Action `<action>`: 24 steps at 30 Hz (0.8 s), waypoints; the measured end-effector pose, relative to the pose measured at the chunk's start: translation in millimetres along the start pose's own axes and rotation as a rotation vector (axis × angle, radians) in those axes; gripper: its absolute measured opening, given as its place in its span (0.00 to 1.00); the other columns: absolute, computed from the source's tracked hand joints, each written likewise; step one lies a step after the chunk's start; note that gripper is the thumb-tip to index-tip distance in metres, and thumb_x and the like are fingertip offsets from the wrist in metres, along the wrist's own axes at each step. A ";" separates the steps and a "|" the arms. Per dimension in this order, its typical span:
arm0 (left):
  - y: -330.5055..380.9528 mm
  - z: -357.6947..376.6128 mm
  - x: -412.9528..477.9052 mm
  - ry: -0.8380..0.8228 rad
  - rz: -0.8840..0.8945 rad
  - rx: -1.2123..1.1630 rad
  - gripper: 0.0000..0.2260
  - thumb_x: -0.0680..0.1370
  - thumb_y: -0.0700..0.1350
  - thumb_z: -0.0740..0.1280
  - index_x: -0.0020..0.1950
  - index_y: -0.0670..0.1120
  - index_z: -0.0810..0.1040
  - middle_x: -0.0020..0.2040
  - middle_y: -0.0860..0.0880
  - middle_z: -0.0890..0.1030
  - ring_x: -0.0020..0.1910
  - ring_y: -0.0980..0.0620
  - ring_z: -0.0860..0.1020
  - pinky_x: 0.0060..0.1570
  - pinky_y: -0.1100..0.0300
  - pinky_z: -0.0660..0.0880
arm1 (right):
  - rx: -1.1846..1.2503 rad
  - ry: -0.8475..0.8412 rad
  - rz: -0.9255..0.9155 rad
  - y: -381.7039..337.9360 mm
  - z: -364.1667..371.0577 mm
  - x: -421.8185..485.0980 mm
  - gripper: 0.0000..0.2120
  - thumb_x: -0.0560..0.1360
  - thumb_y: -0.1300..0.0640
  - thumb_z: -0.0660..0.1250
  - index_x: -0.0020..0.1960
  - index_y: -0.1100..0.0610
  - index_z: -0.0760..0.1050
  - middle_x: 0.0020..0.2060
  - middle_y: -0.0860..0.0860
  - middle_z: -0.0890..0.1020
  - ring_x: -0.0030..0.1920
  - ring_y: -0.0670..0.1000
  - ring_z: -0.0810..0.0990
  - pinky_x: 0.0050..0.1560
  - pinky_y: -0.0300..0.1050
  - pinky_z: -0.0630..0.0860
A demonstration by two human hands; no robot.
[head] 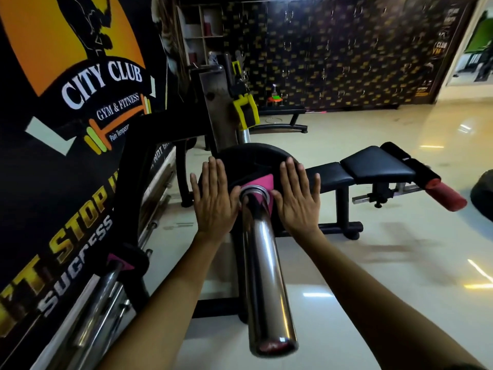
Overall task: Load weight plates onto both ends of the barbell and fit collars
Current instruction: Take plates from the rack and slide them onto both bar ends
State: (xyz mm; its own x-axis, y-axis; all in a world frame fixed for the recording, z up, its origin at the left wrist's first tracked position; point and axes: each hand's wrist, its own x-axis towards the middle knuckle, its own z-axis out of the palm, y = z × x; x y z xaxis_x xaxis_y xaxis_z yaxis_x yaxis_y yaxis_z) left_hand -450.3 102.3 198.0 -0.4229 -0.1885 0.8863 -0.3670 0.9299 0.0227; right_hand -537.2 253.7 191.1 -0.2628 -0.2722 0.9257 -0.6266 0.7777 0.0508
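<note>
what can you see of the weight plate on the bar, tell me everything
The weight plate is a round black disc, rubbery-looking, with pink wedge-shaped panels around a metal-ringed centre hole. It stands upright on the chrome barbell sleeve, which runs through that hole toward the camera. The left hand and right hand lie flat, fingers spread, against its face on either side of the sleeve. No collar shows on the sleeve.
</note>
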 end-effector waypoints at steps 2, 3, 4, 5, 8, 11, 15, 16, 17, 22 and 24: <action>-4.4 17.5 9.4 0.011 -0.001 0.010 0.26 0.81 0.53 0.48 0.72 0.35 0.57 0.70 0.35 0.66 0.71 0.44 0.57 0.72 0.48 0.44 | 0.011 -0.018 -0.007 1.5 17.4 8.4 0.26 0.80 0.45 0.37 0.74 0.53 0.32 0.73 0.46 0.29 0.73 0.44 0.31 0.71 0.46 0.31; -5.4 24.6 13.4 0.014 -0.007 0.013 0.26 0.80 0.52 0.50 0.72 0.35 0.57 0.70 0.35 0.66 0.71 0.44 0.57 0.72 0.48 0.44 | 0.026 -0.027 -0.007 2.2 24.8 13.1 0.26 0.80 0.45 0.37 0.74 0.53 0.32 0.73 0.45 0.29 0.73 0.44 0.31 0.72 0.46 0.31; -5.9 29.8 16.5 0.014 -0.011 0.012 0.27 0.80 0.51 0.52 0.72 0.34 0.58 0.70 0.35 0.66 0.72 0.44 0.56 0.72 0.48 0.44 | 0.041 -0.032 -0.007 3.1 31.1 16.8 0.26 0.80 0.45 0.37 0.73 0.53 0.32 0.73 0.45 0.29 0.73 0.44 0.31 0.72 0.46 0.31; -6.7 36.0 19.8 0.013 -0.012 0.012 0.27 0.79 0.51 0.53 0.72 0.34 0.58 0.71 0.35 0.66 0.72 0.44 0.56 0.72 0.48 0.44 | 0.052 -0.031 -0.009 4.2 38.8 19.8 0.26 0.80 0.45 0.37 0.73 0.53 0.31 0.73 0.45 0.29 0.73 0.44 0.31 0.72 0.46 0.31; -12.5 53.2 29.2 0.013 -0.017 0.030 0.27 0.79 0.51 0.53 0.72 0.35 0.57 0.70 0.35 0.66 0.72 0.44 0.57 0.72 0.48 0.44 | 0.075 -0.008 -0.026 7.0 60.6 26.7 0.27 0.80 0.46 0.38 0.74 0.53 0.33 0.73 0.45 0.30 0.73 0.44 0.33 0.72 0.46 0.33; -15.1 66.5 37.0 0.018 -0.007 0.064 0.27 0.80 0.53 0.49 0.73 0.36 0.55 0.70 0.36 0.67 0.72 0.45 0.58 0.72 0.50 0.44 | 0.098 -0.018 -0.039 12.0 77.8 35.1 0.26 0.80 0.45 0.38 0.74 0.53 0.33 0.73 0.46 0.31 0.74 0.44 0.33 0.73 0.46 0.35; -19.6 79.0 38.0 0.080 0.011 0.115 0.27 0.82 0.55 0.44 0.75 0.43 0.40 0.73 0.41 0.60 0.76 0.52 0.41 0.73 0.49 0.42 | 0.142 0.016 -0.034 13.4 93.9 36.8 0.26 0.81 0.46 0.40 0.75 0.53 0.37 0.74 0.45 0.34 0.74 0.45 0.36 0.73 0.47 0.37; -19.4 79.5 37.8 0.092 0.015 0.132 0.27 0.82 0.55 0.44 0.75 0.43 0.39 0.74 0.42 0.58 0.75 0.53 0.38 0.73 0.49 0.42 | 0.139 0.023 -0.035 14.0 95.8 37.3 0.26 0.81 0.46 0.41 0.75 0.53 0.37 0.75 0.46 0.35 0.75 0.45 0.37 0.73 0.48 0.37; -19.8 79.5 37.5 0.095 0.018 0.143 0.27 0.82 0.55 0.44 0.75 0.43 0.38 0.75 0.42 0.55 0.75 0.53 0.38 0.73 0.49 0.42 | 0.135 0.023 -0.034 14.2 96.3 37.7 0.26 0.81 0.46 0.41 0.75 0.53 0.38 0.75 0.46 0.35 0.75 0.45 0.37 0.73 0.48 0.37; -18.8 73.6 37.5 0.012 0.014 0.092 0.28 0.81 0.55 0.45 0.76 0.41 0.42 0.72 0.39 0.63 0.76 0.50 0.44 0.73 0.46 0.47 | 0.120 -0.056 -0.038 12.1 83.7 40.3 0.27 0.80 0.46 0.42 0.74 0.52 0.36 0.75 0.45 0.36 0.74 0.44 0.34 0.73 0.46 0.35; -17.7 65.2 38.5 -0.045 0.009 0.078 0.27 0.81 0.54 0.49 0.74 0.38 0.53 0.72 0.38 0.66 0.74 0.46 0.55 0.71 0.44 0.55 | 0.149 -0.148 -0.010 10.1 72.4 39.5 0.26 0.80 0.47 0.47 0.74 0.54 0.42 0.76 0.50 0.50 0.74 0.45 0.39 0.73 0.47 0.38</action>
State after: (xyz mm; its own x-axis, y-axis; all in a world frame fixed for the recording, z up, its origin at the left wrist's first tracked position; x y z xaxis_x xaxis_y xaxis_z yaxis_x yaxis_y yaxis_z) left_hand -514.2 57.9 201.6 -0.4628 -0.1961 0.8645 -0.4259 0.9045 -0.0229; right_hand -607.0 209.8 201.1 -0.3542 -0.3682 0.8596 -0.7284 0.6851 -0.0067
